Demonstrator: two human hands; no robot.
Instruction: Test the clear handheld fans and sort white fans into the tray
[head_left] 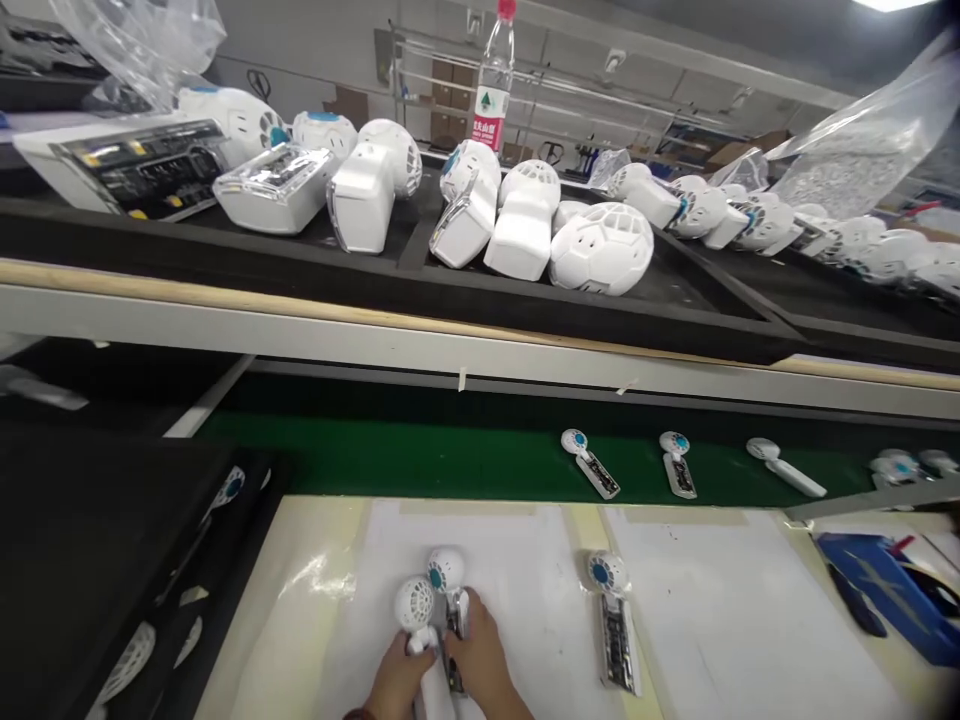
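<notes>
Low on the bench, my left hand (396,678) is closed round the white handle of a handheld fan (415,603), its round vented head pointing away from me. Right beside it, my right hand (481,652) grips a second handheld fan (445,569) by its handle. That one has a blue centre in its head, and dark inner parts show along its handle. Both fans lie close together over white paper (540,600). My fingers hide part of each handle. To the right lies another fan (616,630), its handle uncovered and dark inside.
Behind the bench runs a green conveyor belt (420,440) carrying several fans. Above it, a shelf with black trays (315,255) holds many white fans and a water bottle (491,90). Black trays (97,560) stand at left. A blue box (889,595) sits at right.
</notes>
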